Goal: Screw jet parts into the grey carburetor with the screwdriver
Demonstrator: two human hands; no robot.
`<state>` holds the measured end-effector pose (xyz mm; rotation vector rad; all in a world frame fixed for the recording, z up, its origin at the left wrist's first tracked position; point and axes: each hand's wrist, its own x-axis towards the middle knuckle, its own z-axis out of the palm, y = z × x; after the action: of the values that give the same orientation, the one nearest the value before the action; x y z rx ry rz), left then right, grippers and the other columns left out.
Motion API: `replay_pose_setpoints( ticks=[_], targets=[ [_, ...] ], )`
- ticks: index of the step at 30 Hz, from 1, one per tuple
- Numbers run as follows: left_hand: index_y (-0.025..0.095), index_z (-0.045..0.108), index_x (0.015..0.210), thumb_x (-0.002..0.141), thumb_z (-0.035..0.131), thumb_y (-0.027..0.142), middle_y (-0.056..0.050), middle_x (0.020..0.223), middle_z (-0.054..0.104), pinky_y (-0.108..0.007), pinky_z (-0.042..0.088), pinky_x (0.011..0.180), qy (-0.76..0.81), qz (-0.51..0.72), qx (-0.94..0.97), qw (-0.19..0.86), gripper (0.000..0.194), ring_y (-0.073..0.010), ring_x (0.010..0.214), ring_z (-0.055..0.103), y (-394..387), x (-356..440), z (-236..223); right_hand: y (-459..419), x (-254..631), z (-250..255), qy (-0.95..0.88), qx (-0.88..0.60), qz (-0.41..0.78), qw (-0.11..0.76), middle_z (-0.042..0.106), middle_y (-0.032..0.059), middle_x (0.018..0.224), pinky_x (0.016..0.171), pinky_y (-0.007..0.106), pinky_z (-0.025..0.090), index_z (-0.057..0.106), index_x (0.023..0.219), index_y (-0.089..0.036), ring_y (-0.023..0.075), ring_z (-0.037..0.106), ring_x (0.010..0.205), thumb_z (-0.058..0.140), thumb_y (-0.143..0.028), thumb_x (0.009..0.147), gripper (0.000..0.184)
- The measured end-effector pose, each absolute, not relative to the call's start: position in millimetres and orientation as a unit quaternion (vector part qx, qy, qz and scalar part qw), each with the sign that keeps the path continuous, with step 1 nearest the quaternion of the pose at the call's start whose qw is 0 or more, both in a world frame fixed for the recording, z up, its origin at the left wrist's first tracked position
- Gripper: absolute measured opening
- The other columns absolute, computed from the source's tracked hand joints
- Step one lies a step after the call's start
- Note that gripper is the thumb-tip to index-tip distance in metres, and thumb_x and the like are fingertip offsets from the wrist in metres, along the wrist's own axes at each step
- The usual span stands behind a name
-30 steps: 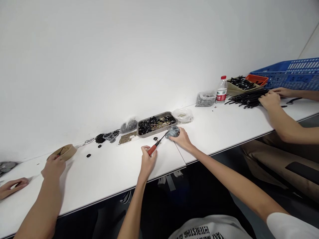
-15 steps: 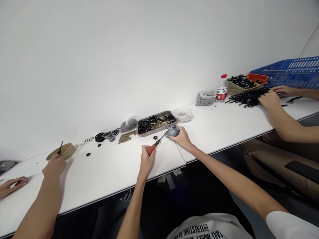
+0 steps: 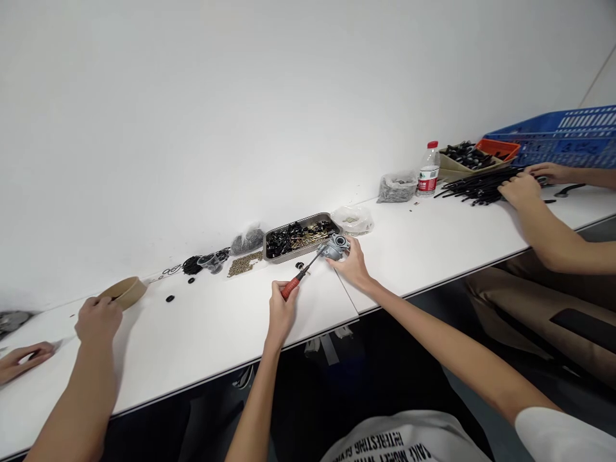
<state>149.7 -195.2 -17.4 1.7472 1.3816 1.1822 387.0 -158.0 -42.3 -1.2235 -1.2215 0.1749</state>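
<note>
My left hand [image 3: 283, 307] is closed round the red handle of a screwdriver [image 3: 291, 286], its shaft slanting up and to the right. The tip meets the left side of a grey metal housing [image 3: 333, 248] with a round opening; exact contact is too small to make out. My right hand [image 3: 353, 264] grips that housing from the right, just above the white table. A small black fitting [image 3: 299, 265] lies left of the housing. Behind it stands a metal tray [image 3: 283, 258] of black parts and brass-coloured screws.
A co-worker's hand [image 3: 99, 316] is at a tan bowl [image 3: 129, 294] on the left. Another person's hands [image 3: 522, 191] handle black rods [image 3: 474, 187] on the right. Bags of small parts [image 3: 395, 187], a bottle [image 3: 428, 170] and a blue crate [image 3: 558, 138] line the wall.
The metal housing has turned in my right hand and risen slightly, its round opening now facing more to the right. The screwdriver has shifted slightly left. The left co-worker's hand has moved against the bowl.
</note>
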Motion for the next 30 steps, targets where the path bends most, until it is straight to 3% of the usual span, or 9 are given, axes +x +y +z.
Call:
replay_pose_setpoints(
  ticks=[2,5,7,11,14,18,22,27,30],
  targets=[
    [0.020,0.053,0.088,0.087,0.054,0.046,0.001,0.079,0.055,-0.026,0.036,0.071,0.522,0.442,0.666,0.299,0.026,-0.0143,0.073,0.050,-194.2,148.8,-16.7,-157.4,387.1,-42.9,-0.534,-0.524,0.071,0.660,0.049,0.0136,0.129,0.097,0.042,0.053,0.045,0.129,-0.018,0.0264,0.052,0.119,0.081,-0.039,0.066,0.076],
    [0.019,0.051,0.072,0.093,0.041,0.052,0.002,0.066,0.046,-0.027,0.031,0.066,0.525,0.432,0.669,0.300,0.040,-0.0140,0.067,0.043,-193.5,148.6,-15.4,-157.7,386.9,-43.1,-0.537,-0.516,0.068,0.664,0.049,0.0134,0.130,0.097,0.043,0.053,0.045,0.129,-0.018,0.0267,0.051,0.120,0.081,-0.038,0.066,0.075],
    [0.019,0.051,0.073,0.094,0.038,0.054,0.002,0.065,0.045,-0.027,0.030,0.064,0.524,0.436,0.665,0.305,0.042,-0.0134,0.065,0.040,-194.2,149.4,-14.9,-158.8,386.4,-42.6,-0.543,-0.511,0.070,0.663,0.048,0.0131,0.131,0.098,0.042,0.053,0.045,0.129,-0.019,0.0267,0.051,0.121,0.081,-0.038,0.066,0.075],
    [0.023,0.049,0.099,0.088,0.053,0.053,0.006,0.067,0.048,-0.023,0.030,0.059,0.509,0.447,0.642,0.359,0.032,-0.0108,0.058,0.038,-197.1,151.7,-15.5,-161.1,385.7,-40.7,-0.543,-0.518,0.082,0.656,0.048,0.0132,0.132,0.100,0.041,0.051,0.045,0.129,-0.019,0.0262,0.050,0.123,0.081,-0.038,0.067,0.075],
    [0.024,0.043,0.101,0.081,0.065,0.048,0.005,0.076,0.057,-0.023,0.036,0.063,0.502,0.462,0.636,0.360,0.038,-0.0106,0.061,0.045,-197.4,152.0,-17.0,-161.8,385.7,-39.4,-0.539,-0.527,0.095,0.651,0.047,0.0136,0.133,0.102,0.040,0.051,0.044,0.130,-0.018,0.0259,0.048,0.125,0.080,-0.038,0.067,0.075],
    [0.020,0.050,0.086,0.084,0.061,0.048,0.002,0.074,0.054,-0.024,0.036,0.065,0.517,0.470,0.645,0.310,0.030,-0.0120,0.066,0.047,-195.2,149.9,-17.5,-162.1,385.9,-38.6,-0.538,-0.533,0.101,0.645,0.047,0.0138,0.133,0.102,0.040,0.050,0.044,0.130,-0.018,0.0258,0.048,0.125,0.079,-0.039,0.067,0.075],
    [0.019,0.043,0.065,0.093,0.043,0.052,0.003,0.061,0.041,-0.025,0.030,0.060,0.516,0.460,0.656,0.302,0.044,-0.0116,0.061,0.039,-196.4,149.5,-14.3,-162.6,385.8,-38.8,-0.542,-0.530,0.105,0.643,0.046,0.0142,0.134,0.104,0.040,0.049,0.044,0.131,-0.018,0.0259,0.048,0.126,0.079,-0.040,0.068,0.076],
    [0.022,0.049,0.096,0.084,0.061,0.050,0.005,0.070,0.054,-0.022,0.032,0.056,0.508,0.458,0.626,0.374,0.032,-0.0092,0.056,0.040,-200.7,152.6,-12.3,-162.2,386.1,-40.2,-0.543,-0.531,0.114,0.641,0.047,0.0138,0.134,0.103,0.039,0.050,0.044,0.132,-0.017,0.0250,0.050,0.124,0.080,-0.042,0.068,0.077],
    [0.021,0.049,0.095,0.080,0.066,0.045,0.005,0.069,0.056,-0.020,0.035,0.056,0.491,0.482,0.624,0.370,0.033,-0.0081,0.057,0.043,-200.2,153.4,-14.6,-161.7,385.9,-39.8,-0.531,-0.532,0.121,0.648,0.049,0.0139,0.132,0.102,0.039,0.051,0.046,0.131,-0.016,0.0249,0.051,0.122,0.081,-0.043,0.066,0.079]
  ],
)
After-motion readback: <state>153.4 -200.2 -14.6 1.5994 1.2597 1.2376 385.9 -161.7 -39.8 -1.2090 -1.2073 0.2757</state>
